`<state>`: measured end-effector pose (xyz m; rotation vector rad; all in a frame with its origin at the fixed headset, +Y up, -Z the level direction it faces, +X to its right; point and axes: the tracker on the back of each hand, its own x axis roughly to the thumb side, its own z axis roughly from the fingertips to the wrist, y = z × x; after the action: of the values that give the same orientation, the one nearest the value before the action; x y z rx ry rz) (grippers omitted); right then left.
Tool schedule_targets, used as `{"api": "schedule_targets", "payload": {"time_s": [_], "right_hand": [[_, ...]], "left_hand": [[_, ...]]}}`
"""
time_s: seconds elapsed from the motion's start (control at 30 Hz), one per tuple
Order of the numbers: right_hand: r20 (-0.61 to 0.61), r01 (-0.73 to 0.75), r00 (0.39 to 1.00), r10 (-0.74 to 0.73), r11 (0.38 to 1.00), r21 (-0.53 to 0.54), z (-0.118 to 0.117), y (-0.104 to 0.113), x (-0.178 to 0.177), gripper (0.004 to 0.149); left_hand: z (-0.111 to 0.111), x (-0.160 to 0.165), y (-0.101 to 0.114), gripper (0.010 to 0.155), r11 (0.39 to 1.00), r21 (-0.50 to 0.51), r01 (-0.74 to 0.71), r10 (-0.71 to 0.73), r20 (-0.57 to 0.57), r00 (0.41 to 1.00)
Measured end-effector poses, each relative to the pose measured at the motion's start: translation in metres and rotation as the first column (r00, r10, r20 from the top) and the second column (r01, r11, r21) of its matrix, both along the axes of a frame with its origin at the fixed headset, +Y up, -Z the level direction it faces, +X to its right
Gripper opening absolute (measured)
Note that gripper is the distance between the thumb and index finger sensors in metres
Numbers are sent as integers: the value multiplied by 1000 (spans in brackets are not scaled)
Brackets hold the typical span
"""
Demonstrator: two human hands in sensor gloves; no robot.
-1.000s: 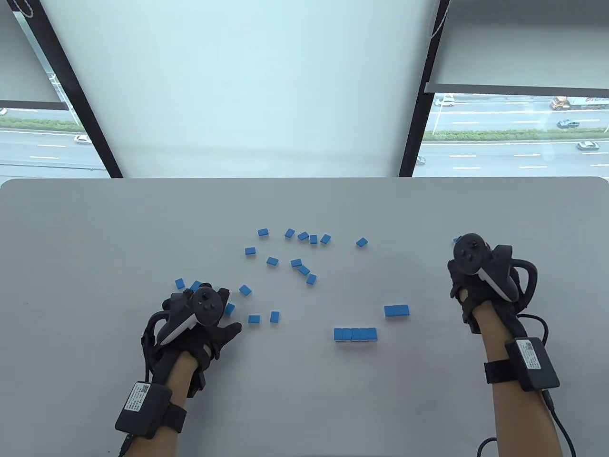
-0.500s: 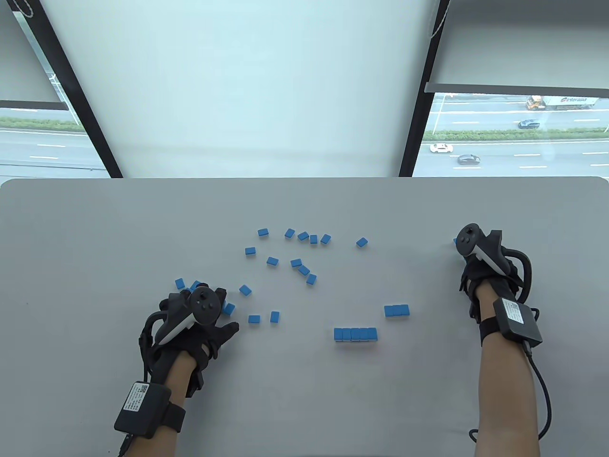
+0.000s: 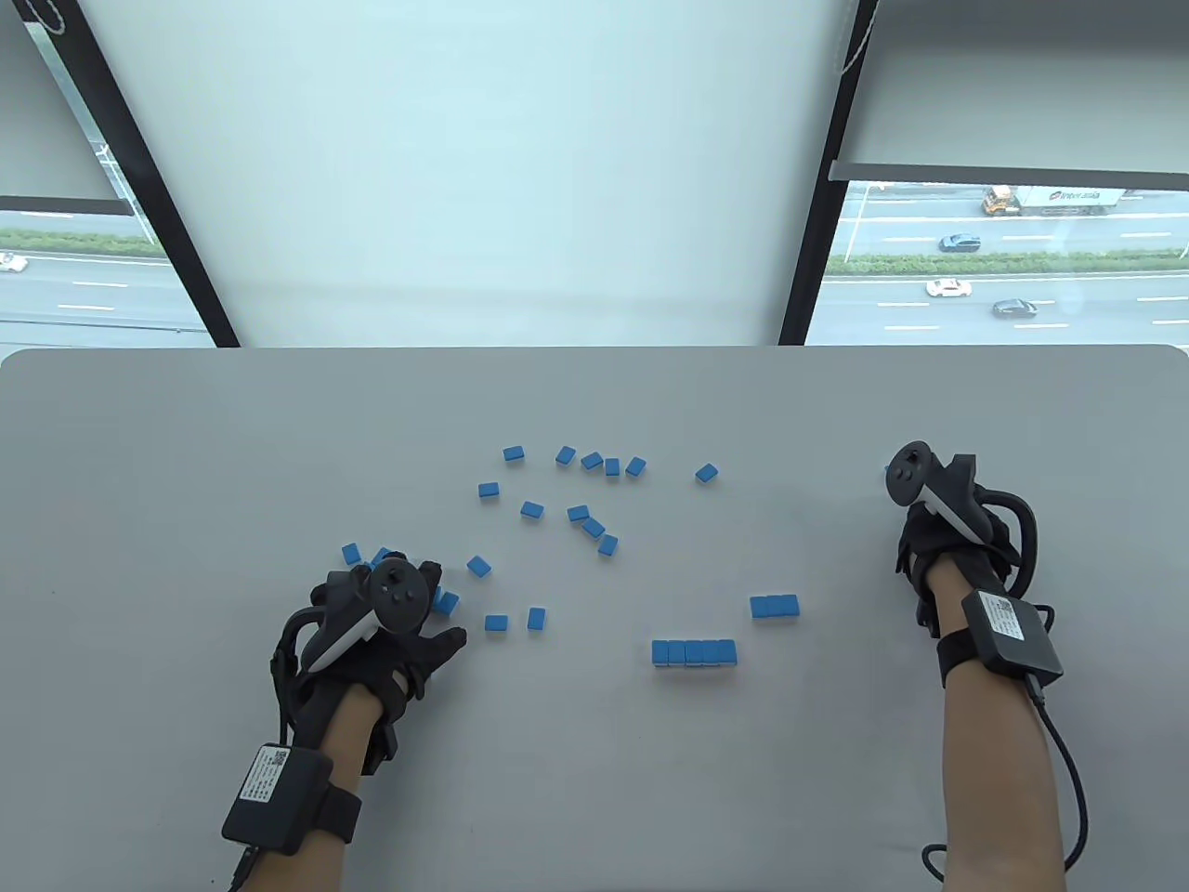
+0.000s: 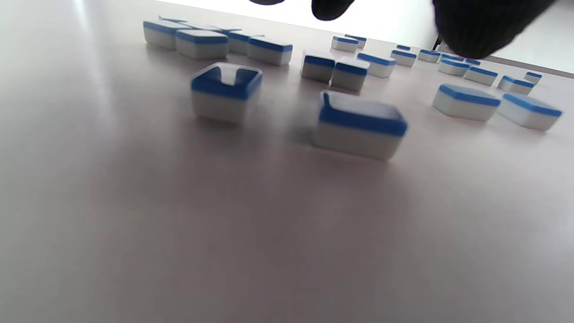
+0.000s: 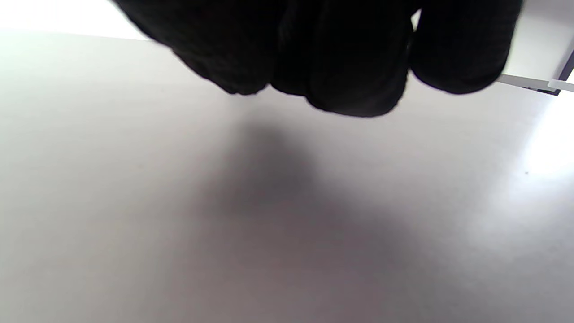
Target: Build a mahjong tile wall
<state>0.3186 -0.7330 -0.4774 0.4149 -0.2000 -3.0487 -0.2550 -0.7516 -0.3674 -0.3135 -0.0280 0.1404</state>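
Note:
Several blue-backed mahjong tiles (image 3: 578, 512) lie scattered on the grey table (image 3: 186, 446). A row of five tiles (image 3: 694, 652) and a shorter row of three (image 3: 775, 607) stand at the front right. My left hand (image 3: 409, 613) hovers over loose tiles at the left, thumb spread and holding nothing. In the left wrist view its fingertips (image 4: 484, 27) hang above two near tiles (image 4: 358, 123). My right hand (image 3: 934, 530) is at the far right. Its fingers (image 5: 350, 54) curl down close over bare table, and no tile shows in them.
Two loose tiles (image 3: 496, 623) lie just right of my left hand. One tile (image 3: 707, 473) sits alone toward the right of the scatter. The table's far edge meets a window.
My right hand has reached further away and tipped down, covering the lone blue tile that showed at its far-left edge. My left hand has barely moved.

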Motion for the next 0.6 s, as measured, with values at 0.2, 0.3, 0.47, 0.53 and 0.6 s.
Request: {"api": "schedule_targets", "payload": {"time_s": [0.2, 0.3, 0.47, 0.53, 0.6], "right_hand": [[-123, 25, 992, -8, 991, 135, 31, 41, -21, 59], [-176, 69, 984, -33, 976, 204, 51, 60, -34, 59], [-243, 117, 969, -48, 954, 277, 78, 69, -53, 59], [-263, 136, 963, -59, 948, 287, 85, 66, -59, 58], [-279, 167, 957, -83, 942, 293, 92, 60, -65, 58]], "left_hand": [[0, 1, 0, 85, 1000, 2, -7, 7, 5, 1000], [0, 1, -1, 86, 1000, 2, -8, 8, 3, 1000], [1, 1, 0, 86, 1000, 6, -10, 10, 4, 1000], [1, 1, -1, 86, 1000, 6, -9, 9, 6, 1000], [1, 2, -1, 86, 1000, 4, -8, 8, 7, 1000]]}}
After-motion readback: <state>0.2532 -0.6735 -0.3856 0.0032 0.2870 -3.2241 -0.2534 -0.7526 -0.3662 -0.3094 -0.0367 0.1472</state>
